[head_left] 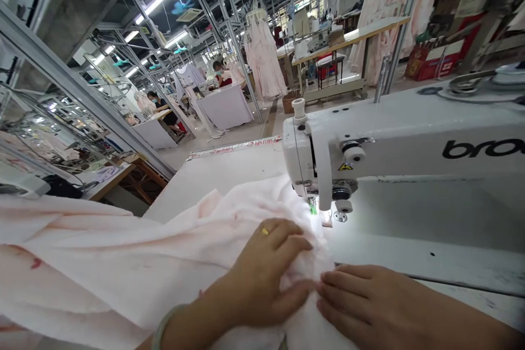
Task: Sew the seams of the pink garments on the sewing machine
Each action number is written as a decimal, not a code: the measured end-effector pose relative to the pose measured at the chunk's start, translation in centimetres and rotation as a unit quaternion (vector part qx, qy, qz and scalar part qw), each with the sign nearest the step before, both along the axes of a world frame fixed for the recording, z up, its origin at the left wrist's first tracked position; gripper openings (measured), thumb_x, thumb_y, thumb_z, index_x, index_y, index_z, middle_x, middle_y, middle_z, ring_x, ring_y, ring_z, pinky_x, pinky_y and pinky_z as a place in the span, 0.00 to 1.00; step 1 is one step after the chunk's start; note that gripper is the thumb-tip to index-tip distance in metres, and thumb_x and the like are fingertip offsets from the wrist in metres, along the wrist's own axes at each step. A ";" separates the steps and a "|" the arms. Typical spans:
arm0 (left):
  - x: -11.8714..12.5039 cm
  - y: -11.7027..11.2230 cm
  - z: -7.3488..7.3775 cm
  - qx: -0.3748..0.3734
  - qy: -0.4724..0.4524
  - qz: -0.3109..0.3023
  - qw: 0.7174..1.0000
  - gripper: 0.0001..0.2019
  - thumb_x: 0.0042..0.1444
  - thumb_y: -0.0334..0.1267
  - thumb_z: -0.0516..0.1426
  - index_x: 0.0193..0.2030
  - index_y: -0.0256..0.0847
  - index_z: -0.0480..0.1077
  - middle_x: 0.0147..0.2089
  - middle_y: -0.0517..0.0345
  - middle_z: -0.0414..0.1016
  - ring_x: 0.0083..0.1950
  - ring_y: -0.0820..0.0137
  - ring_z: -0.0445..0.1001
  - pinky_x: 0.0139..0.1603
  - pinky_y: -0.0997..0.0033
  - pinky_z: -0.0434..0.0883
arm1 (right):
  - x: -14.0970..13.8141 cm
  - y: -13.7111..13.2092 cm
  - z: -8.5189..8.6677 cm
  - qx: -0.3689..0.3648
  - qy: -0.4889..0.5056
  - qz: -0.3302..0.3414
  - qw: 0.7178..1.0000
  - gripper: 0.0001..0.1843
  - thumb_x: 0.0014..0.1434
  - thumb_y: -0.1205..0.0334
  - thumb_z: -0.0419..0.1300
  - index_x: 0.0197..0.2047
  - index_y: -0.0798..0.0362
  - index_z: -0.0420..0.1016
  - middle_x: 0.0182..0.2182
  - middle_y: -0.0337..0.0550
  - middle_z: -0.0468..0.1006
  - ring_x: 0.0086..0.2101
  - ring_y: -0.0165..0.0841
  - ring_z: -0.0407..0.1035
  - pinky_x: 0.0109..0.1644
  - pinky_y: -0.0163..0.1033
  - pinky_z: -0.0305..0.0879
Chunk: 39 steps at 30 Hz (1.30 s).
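Pale pink fabric (pixel 135 268) lies in loose folds over the left of the sewing table and runs up to the needle area of a white sewing machine (pixel 389 136). My left hand (pixel 270 268), with a ring on one finger, rests on the cloth just in front of the presser foot (pixel 326 219). Its fingers curl over a gathered part. Close beside it, my right hand (pixel 365 301) pinches the fabric's right edge with the fingers together; its thumb is hidden. A lamp lights the cloth by the needle, where the glare blurs detail.
The machine arm stands over the right of the white tabletop (pixel 241 167). Metal posts (pixel 82 87) rise at the left. Pink garments (pixel 264 57) hang beyond the table. Two people sit at other workstations in the background, near a white-covered table (pixel 225 104).
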<state>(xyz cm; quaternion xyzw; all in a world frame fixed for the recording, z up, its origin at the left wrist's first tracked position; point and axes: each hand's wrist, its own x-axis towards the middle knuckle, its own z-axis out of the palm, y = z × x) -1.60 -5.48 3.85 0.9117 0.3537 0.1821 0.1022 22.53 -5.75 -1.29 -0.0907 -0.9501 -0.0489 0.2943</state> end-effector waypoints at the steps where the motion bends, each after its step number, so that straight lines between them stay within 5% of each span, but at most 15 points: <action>1: 0.0 -0.9 -0.5 0.011 0.025 0.008 1.000 0.22 0.63 0.39 0.60 0.63 0.40 0.66 0.62 0.45 0.75 0.64 0.54 0.71 0.68 0.51 0.68 | 0.0 0.0 -0.1 -0.003 -0.002 0.001 1.000 0.18 0.74 0.74 0.47 0.49 0.57 0.79 0.37 0.48 0.83 0.36 0.36 0.75 0.45 0.43 0.72; 3: -0.2 -1.9 -1.8 0.046 0.080 0.045 0.995 0.27 0.60 0.35 0.60 0.67 0.38 0.64 0.62 0.43 0.75 0.64 0.51 0.72 0.68 0.48 0.69 | 0.1 0.0 0.0 -0.011 -0.005 0.000 1.000 0.19 0.73 0.75 0.46 0.49 0.58 0.79 0.39 0.49 0.83 0.36 0.37 0.75 0.44 0.43 0.72; 6: -0.5 -1.1 -2.8 0.095 0.117 0.087 0.985 0.19 0.56 0.25 0.55 0.54 0.38 0.71 0.49 0.46 0.79 0.51 0.54 0.77 0.59 0.50 0.74 | 0.2 0.0 0.4 -0.034 -0.010 0.004 0.999 0.20 0.72 0.77 0.46 0.50 0.58 0.79 0.40 0.50 0.83 0.37 0.37 0.75 0.43 0.43 0.72; 10: -0.4 1.6 -1.0 0.141 0.027 0.081 0.986 0.14 0.58 0.21 0.50 0.44 0.41 0.70 0.45 0.48 0.78 0.49 0.58 0.76 0.55 0.55 0.74 | 0.4 0.0 1.5 -0.131 -0.028 0.031 0.990 0.18 0.67 0.72 0.51 0.53 0.57 0.79 0.39 0.51 0.82 0.40 0.40 0.76 0.45 0.44 0.73; 13: 0.6 3.1 0.5 0.050 -0.069 0.082 0.993 0.09 0.63 0.27 0.49 0.41 0.42 0.68 0.42 0.51 0.77 0.46 0.61 0.76 0.50 0.59 0.73 | 0.6 0.4 2.1 -0.177 -0.013 0.037 0.983 0.16 0.67 0.69 0.53 0.51 0.55 0.80 0.38 0.50 0.82 0.43 0.41 0.76 0.49 0.46 0.73; 17: 2.0 4.1 0.0 -0.111 -0.098 0.143 0.979 0.15 0.68 0.44 0.53 0.30 0.44 0.58 0.28 0.61 0.67 0.31 0.68 0.68 0.34 0.66 0.66 | 0.6 1.7 1.1 -0.157 0.083 -0.090 0.980 0.14 0.74 0.69 0.51 0.48 0.54 0.79 0.41 0.49 0.82 0.45 0.40 0.75 0.52 0.46 0.72; 22: 1.8 4.1 -1.6 -0.120 -0.101 0.158 0.975 0.13 0.57 0.41 0.66 0.40 0.43 0.66 0.39 0.59 0.76 0.42 0.63 0.74 0.44 0.64 0.72 | 0.8 3.1 -1.2 -0.166 0.078 -0.153 0.971 0.16 0.73 0.64 0.56 0.61 0.54 0.75 0.50 0.49 0.82 0.54 0.43 0.73 0.58 0.52 0.73; 28: 0.6 3.7 -2.7 -0.040 -0.097 0.053 0.993 0.11 0.58 0.27 0.56 0.46 0.42 0.73 0.48 0.50 0.77 0.49 0.62 0.77 0.52 0.61 0.75 | 1.2 3.5 -0.9 -0.187 0.019 -0.140 0.972 0.22 0.74 0.62 0.55 0.68 0.50 0.73 0.59 0.50 0.79 0.61 0.45 0.69 0.60 0.53 0.73; 32: 0.6 3.6 -2.9 -0.020 -0.044 -0.015 0.999 0.10 0.59 0.26 0.55 0.45 0.41 0.72 0.54 0.48 0.80 0.53 0.59 0.76 0.59 0.58 0.72 | 1.2 3.6 0.2 -0.183 0.003 -0.103 0.978 0.18 0.74 0.65 0.54 0.62 0.52 0.76 0.53 0.49 0.82 0.52 0.42 0.73 0.55 0.50 0.73; 35: 0.8 3.4 -3.0 -0.033 -0.027 0.010 0.999 0.11 0.59 0.27 0.55 0.46 0.42 0.71 0.45 0.52 0.82 0.47 0.60 0.77 0.55 0.59 0.73 | 1.3 3.5 0.5 -0.134 0.018 -0.074 0.988 0.15 0.74 0.69 0.51 0.55 0.55 0.78 0.46 0.47 0.83 0.43 0.40 0.72 0.49 0.47 0.69; 39: 0.8 3.3 -3.3 -0.026 -0.057 0.039 0.997 0.17 0.57 0.25 0.54 0.51 0.42 0.71 0.46 0.52 0.81 0.48 0.61 0.77 0.54 0.59 0.74 | 1.5 2.8 0.6 -0.109 -0.003 -0.021 0.994 0.15 0.74 0.72 0.50 0.46 0.55 0.78 0.41 0.46 0.83 0.35 0.37 0.70 0.43 0.46 0.65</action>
